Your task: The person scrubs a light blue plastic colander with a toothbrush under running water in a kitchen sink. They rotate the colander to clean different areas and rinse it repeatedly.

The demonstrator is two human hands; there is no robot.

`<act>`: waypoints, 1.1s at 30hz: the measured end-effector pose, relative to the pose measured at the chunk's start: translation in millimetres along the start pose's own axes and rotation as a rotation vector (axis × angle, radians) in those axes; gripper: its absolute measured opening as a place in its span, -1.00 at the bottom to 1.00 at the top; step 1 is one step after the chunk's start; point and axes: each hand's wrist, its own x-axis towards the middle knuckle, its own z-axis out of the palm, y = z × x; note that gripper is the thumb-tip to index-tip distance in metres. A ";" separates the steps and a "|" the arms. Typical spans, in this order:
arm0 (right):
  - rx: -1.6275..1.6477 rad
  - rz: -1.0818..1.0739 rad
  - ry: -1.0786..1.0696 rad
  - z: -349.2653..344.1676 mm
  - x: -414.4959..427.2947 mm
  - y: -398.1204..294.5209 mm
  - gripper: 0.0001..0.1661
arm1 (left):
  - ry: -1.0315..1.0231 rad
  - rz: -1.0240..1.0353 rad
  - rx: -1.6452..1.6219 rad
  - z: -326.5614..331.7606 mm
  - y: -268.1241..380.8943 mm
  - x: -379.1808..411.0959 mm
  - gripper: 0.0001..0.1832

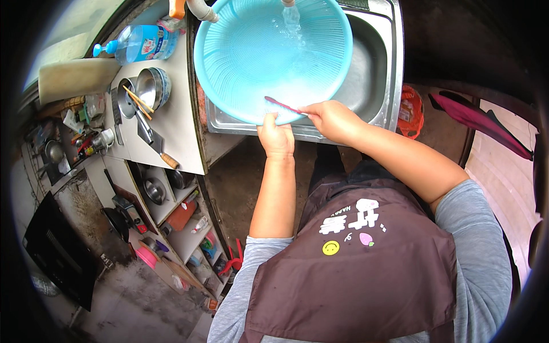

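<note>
A light-blue plastic colander (pixel 240 55) rests over the stainless-steel sink (pixel 373 64), tilted so that its inside faces me. Water runs into it from a tap (pixel 288 2) at the top of the view. My left hand (pixel 276 137) grips the near rim, thumb inside and the other fingers beneath. Between the fingers of my right hand (pixel 334 121) is a slim dark-red brush (pixel 283 104), which looks like a toothbrush. Its head lies against the inner wall near my left thumb; the bristles are hard to make out.
Left of the sink, a counter (pixel 182 128) carries a blue pump bottle (pixel 146 43), metal bowls (pixel 150 88), chopsticks (pixel 138 102), a cleaver (pixel 116 115) and a wooden-handled turner (pixel 156 143). Open shelves (pixel 184 244) stand below. A red plastic bag (pixel 410 111) is right of the sink.
</note>
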 end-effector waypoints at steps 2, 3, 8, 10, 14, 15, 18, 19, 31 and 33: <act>-0.110 -0.012 0.091 8.8 9.2 6.7 -0.69 | -0.004 0.001 -0.005 8.0 -6.1 -6.0 -0.46; -0.168 0.005 0.049 7.6 6.0 2.3 -0.67 | 0.000 -0.005 0.004 7.1 -6.3 -5.9 -0.46; -0.327 0.004 -0.153 -14.6 -5.6 -6.8 -0.57 | 0.000 -0.015 0.017 -10.5 -9.8 -5.6 -0.43; -0.397 -0.015 -0.165 -22.5 1.6 -6.5 -0.57 | -0.005 -0.021 0.030 -7.1 -9.7 -10.4 -0.43; -0.378 -0.210 -0.067 -23.6 16.2 19.4 -0.63 | -0.007 -0.045 0.052 5.1 -1.1 -14.0 -0.42; -0.411 -0.239 -0.099 -30.7 16.8 19.9 -0.62 | 0.001 -0.055 0.047 4.6 1.4 -13.1 -0.42; -0.506 -0.247 -0.246 -55.9 21.7 18.5 -0.58 | 0.053 -0.046 -0.030 1.1 -2.1 -12.4 -0.44; -0.523 -0.246 -0.251 -60.6 19.7 13.6 -0.57 | 0.044 -0.059 -0.025 1.0 -1.3 -13.5 -0.43; -0.405 -0.267 0.177 -11.1 15.4 5.5 -0.57 | -0.052 -0.094 0.003 14.2 7.6 -11.7 -0.44; -0.404 -0.211 0.184 -6.7 16.4 -3.3 -0.57 | -0.054 -0.087 -0.010 21.9 -0.9 -13.0 -0.44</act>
